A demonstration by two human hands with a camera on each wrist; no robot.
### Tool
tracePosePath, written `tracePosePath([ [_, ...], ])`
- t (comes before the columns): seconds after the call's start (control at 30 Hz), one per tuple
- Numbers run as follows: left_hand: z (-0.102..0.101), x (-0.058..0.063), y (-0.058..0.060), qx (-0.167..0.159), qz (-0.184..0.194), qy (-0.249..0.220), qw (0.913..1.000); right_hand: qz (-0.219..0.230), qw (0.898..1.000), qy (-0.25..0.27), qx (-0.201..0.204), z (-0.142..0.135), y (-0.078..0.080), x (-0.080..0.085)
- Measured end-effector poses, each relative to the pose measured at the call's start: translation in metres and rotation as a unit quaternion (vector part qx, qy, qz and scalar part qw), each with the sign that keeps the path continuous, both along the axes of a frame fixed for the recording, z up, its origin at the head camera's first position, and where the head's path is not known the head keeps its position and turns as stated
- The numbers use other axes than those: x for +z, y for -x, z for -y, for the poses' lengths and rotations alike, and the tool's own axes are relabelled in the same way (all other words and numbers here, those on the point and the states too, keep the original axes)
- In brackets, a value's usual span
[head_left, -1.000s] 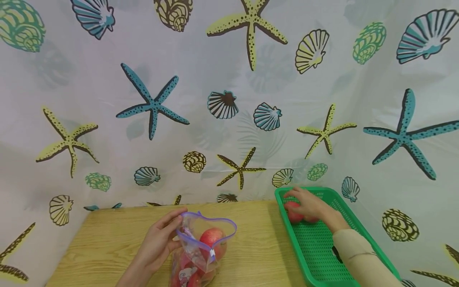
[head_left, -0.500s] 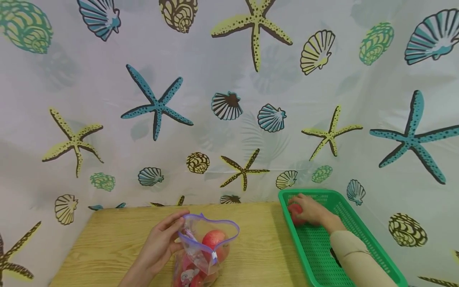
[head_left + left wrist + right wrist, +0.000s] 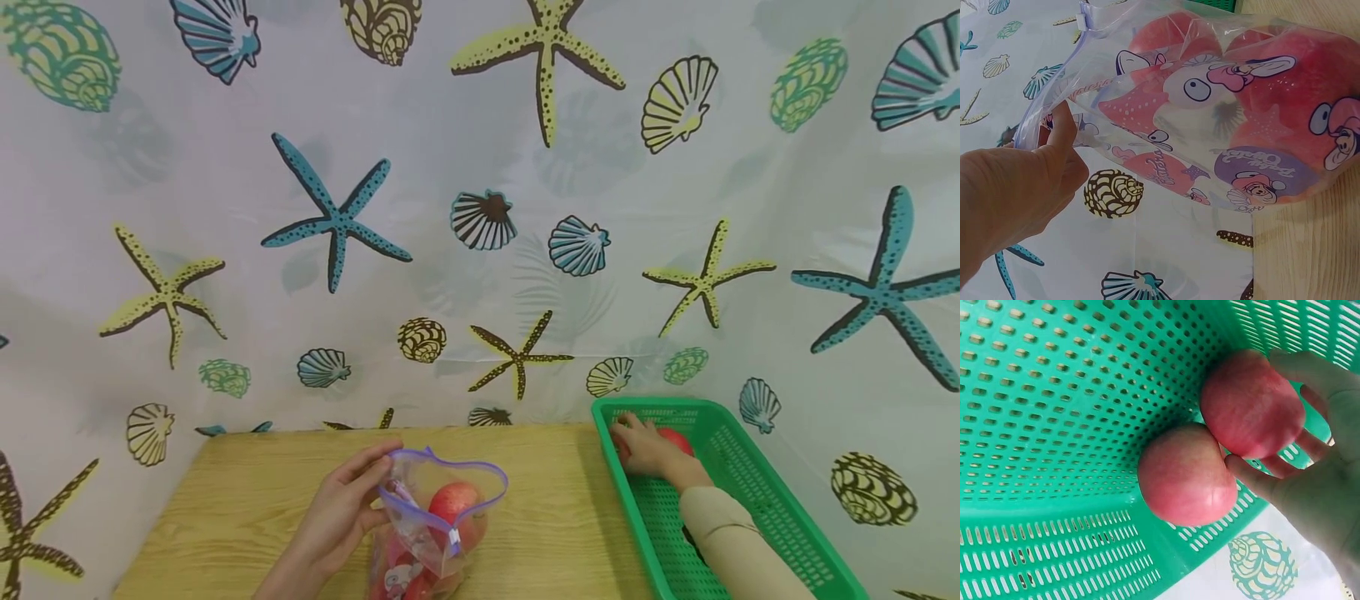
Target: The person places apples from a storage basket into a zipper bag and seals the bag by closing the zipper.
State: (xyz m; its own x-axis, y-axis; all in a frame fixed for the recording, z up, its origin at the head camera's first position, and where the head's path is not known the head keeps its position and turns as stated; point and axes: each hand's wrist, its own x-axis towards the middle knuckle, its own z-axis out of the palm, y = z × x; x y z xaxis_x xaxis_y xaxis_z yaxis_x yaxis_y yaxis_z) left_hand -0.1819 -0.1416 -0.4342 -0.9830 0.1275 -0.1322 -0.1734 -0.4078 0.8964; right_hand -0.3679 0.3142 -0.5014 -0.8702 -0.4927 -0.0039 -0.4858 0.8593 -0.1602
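My left hand (image 3: 337,517) pinches the rim of a clear zip bag (image 3: 1141,169) with a purple edge and cartoon prints. Its mouth gapes, and several red apples fill it, one apple (image 3: 453,502) showing near the opening. Over in the green basket (image 3: 630,521), my right hand (image 3: 649,452) grips a red apple (image 3: 1250,403) at the far left corner, thumb on one side and fingers round the other. A second apple (image 3: 1186,478) lies against the held one, close to my thumb tip; in the head view this loose apple (image 3: 677,440) shows just beyond the hand.
The bag and basket stand on a wood-grain table (image 3: 247,500), the basket at the right. A white curtain (image 3: 420,283) printed with starfish and shells hangs behind and along both sides.
My right hand has settled lower onto the apples and now grips the one at the basket's left side; the other apple appears right of the hand. The left hand keeps holding the bag.
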Motion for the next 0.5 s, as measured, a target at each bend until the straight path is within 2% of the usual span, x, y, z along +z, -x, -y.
tracePosePath([
  [0.23, 0.000, -0.001, 0.000, 0.016, 0.015, -0.003, 0.9998, -0.010, 1.000, -0.016, -0.010, -0.003, -0.003, -0.010],
  [0.5, 0.001, -0.001, 0.000, 0.004, 0.003, -0.003, 1.0000, -0.053, 0.998, -0.017, -0.001, 0.000, -0.003, -0.015],
])
